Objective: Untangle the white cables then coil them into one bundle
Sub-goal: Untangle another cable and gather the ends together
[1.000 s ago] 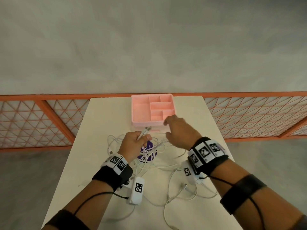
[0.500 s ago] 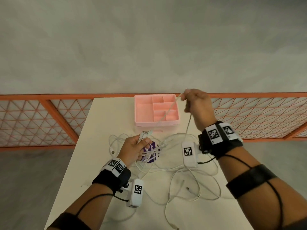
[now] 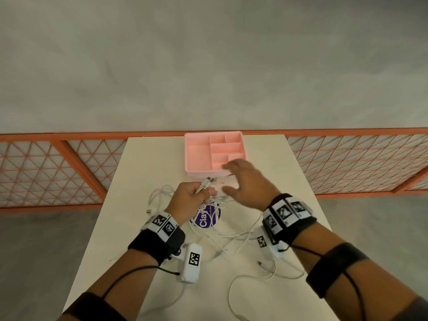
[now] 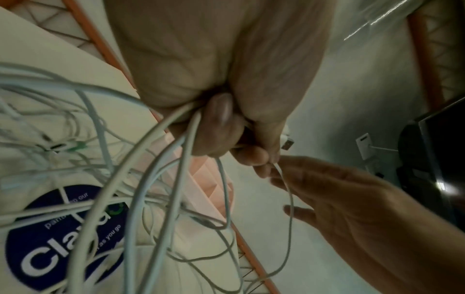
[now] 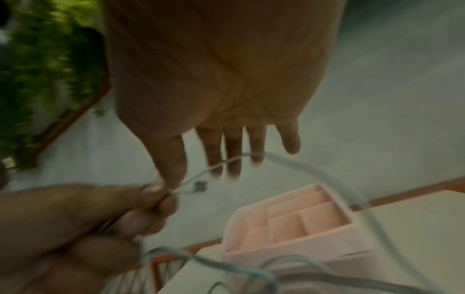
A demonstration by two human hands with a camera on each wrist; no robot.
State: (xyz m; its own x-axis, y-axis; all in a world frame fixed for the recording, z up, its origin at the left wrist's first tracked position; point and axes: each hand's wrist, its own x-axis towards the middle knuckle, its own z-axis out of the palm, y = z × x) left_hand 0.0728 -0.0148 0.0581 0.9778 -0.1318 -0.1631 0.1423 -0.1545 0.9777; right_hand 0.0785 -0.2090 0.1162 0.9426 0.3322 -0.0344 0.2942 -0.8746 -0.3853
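Head view: left hand (image 3: 188, 200) fisted round a bunch of white cables (image 3: 222, 237), grip clamped on them, connector ends (image 3: 209, 181) sticking out past the knuckles toward the pink tray (image 3: 196, 156). The rest of the cables lies in loose tangled loops on the worktop (image 3: 143, 163), partly over a purple round sticker (image 3: 205, 217). Right hand (image 3: 249, 186) hovers just beside the left, fingers spread, grip apart, in front of the tray's near wall. Tray sits at the far edge of the worktop; orange mesh fence (image 3: 69, 172) beyond.

Left wrist view: left hand (image 4: 226, 79) closed on several strands (image 4: 161, 159) that fan down over the sticker (image 4: 50, 248). A USB plug (image 4: 288, 142) protrudes from the fist. One thin strand runs across the right hand (image 4: 352, 199), whose fingers are straight.

Right wrist view (blurred): right hand (image 5: 221, 79) with fingers (image 5: 234, 151) extended; a strand (image 5: 314, 171) crosses the fingertips. Cannot tell whether it touches them. Left hand (image 5: 83, 222) pinches cable near a small plug (image 5: 200, 186). Tray (image 5: 297, 224) below.
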